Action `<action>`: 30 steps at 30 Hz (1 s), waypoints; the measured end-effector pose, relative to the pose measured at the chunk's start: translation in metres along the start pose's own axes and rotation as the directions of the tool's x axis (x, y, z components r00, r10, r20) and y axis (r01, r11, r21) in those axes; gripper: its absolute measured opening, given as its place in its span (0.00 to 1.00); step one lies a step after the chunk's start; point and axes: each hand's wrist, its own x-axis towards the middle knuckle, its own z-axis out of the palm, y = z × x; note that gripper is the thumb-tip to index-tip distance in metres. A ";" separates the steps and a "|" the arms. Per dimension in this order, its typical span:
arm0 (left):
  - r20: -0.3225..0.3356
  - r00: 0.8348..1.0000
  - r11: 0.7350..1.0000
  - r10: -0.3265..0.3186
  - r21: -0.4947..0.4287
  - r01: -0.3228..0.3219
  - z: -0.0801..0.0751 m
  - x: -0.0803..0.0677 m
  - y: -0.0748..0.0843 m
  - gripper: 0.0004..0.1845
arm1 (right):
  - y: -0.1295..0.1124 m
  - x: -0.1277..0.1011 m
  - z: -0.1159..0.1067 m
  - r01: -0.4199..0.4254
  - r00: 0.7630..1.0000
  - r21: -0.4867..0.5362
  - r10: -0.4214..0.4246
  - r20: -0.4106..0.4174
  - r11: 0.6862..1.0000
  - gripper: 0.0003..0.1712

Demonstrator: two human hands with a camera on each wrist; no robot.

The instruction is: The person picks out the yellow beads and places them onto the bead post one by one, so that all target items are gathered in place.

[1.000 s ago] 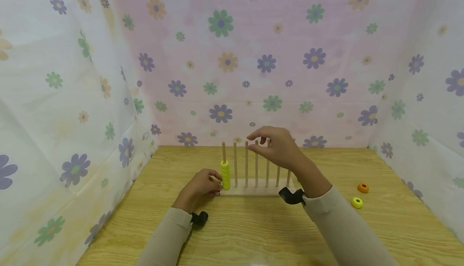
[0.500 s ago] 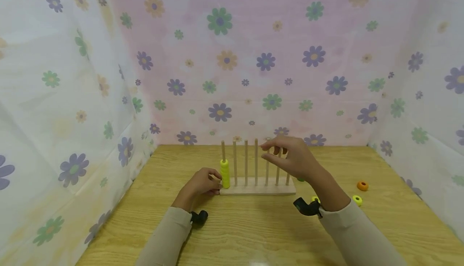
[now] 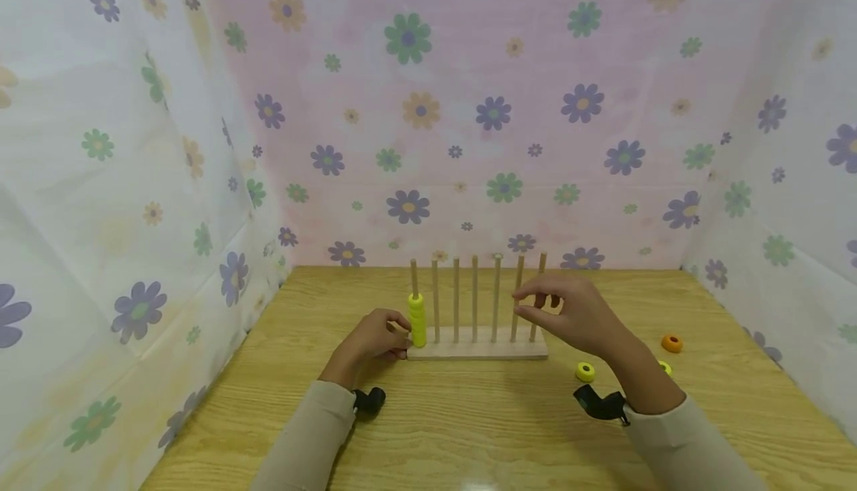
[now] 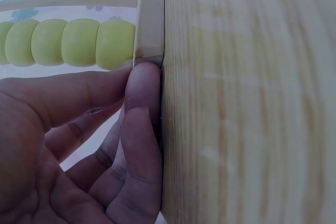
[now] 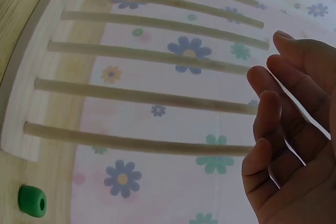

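Now the peg rack [image 3: 477, 350] sits mid-frame on the tabletop [image 3: 469, 431]. Left hand [image 3: 375, 338] presses fingers against its left end by yellow rings [image 3: 417, 320]. Right hand [image 3: 569, 316] hovers loose and empty near the right pegs.

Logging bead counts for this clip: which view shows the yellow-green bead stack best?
The left wrist view: four beads of the yellow-green bead stack show large and separately countable. The head view shows the whole stack on the leftmost peg, but small and merged. The right wrist view catches only a sliver at its top edge.
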 end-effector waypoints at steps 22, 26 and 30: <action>0.011 1.000 1.000 0.002 -0.024 -0.001 0.002 0.001 -0.003 0.13 | 0.056 -0.068 -0.016 -0.317 0.891 0.112 0.255 0.375 0.942 0.21; 0.000 1.000 0.999 -0.007 -0.031 0.007 0.000 0.001 -0.003 0.13 | 0.073 -0.073 -0.018 -0.401 0.829 0.165 0.280 0.485 0.901 0.26; 0.003 1.000 0.999 -0.012 -0.034 0.013 0.000 0.002 -0.003 0.13 | 0.088 -0.079 -0.018 -0.472 0.774 0.210 0.289 0.563 0.856 0.27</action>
